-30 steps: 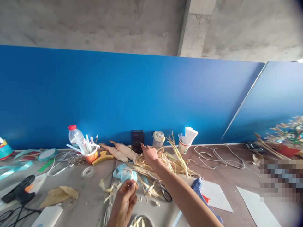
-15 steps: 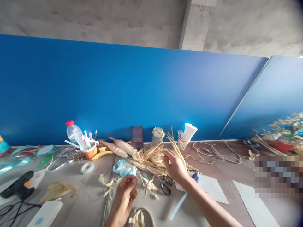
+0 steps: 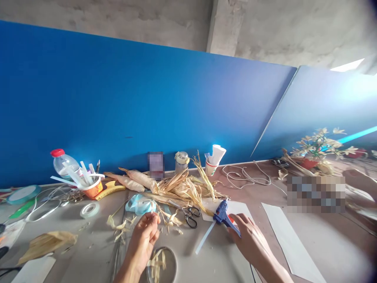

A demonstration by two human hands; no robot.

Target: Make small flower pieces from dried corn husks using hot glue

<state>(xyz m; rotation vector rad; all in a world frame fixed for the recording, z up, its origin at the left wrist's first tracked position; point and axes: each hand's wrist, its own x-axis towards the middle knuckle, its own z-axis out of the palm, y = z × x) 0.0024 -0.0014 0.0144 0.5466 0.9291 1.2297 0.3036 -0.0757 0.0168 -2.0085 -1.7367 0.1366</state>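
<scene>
Low in the centre of the frame, my left hand [image 3: 143, 239] is pinched shut, thumb and fingertips nipping a thin husk sliver [image 3: 153, 215], beside the round dish [image 3: 176, 264] of husk scraps. At the lower right, my right hand [image 3: 250, 240] is loosely open, its fingertips touching the handle of the blue glue gun [image 3: 223, 214] without closing round it. The gun lies up and left of that hand, the nearer one, and its long axis slants from handle to nozzle toward the upper left. Beyond lie scissors [image 3: 191, 215] and the husk pile [image 3: 182, 188].
</scene>
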